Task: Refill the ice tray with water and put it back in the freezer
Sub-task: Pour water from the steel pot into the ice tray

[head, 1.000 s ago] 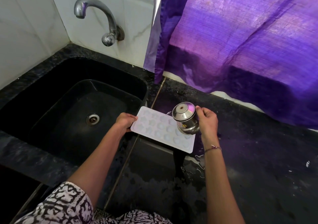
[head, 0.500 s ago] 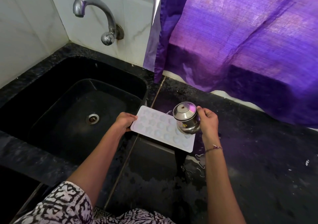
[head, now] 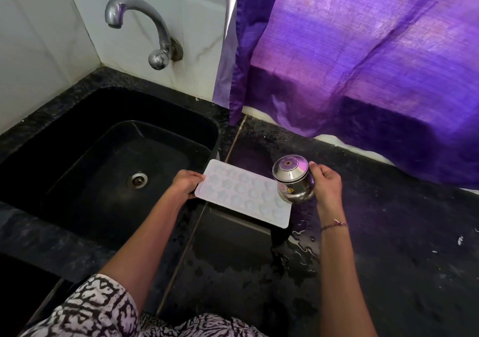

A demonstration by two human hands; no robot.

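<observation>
While the left hand grips the left short edge of the white ice tray, its fingers curl over that edge and the tray stretches away from them to the right. The tray hangs level just above the black tabletop, with its shadow lying below it. The right hand holds a small steel pot, and its fingers wrap round the pot's right side. The pot sits tipped over the right end of the tray, well apart from the left fingers. It covers a few of the moulds there, and its flat round face is turned up toward the camera. Whether water is running from it cannot be told.

By count there are one tray, one pot and two hands. The tray's moulds run in three rows, but the total cannot be counted because the pot hides some. Below the right fingers a puddle of water spreads on the tabletop, and a thread bracelet circles the right wrist. To the left of the left fingers is one black sink with one drain, and one steel tap juts from the tiled wall above it. Beyond the right fingers hangs a purple curtain.
</observation>
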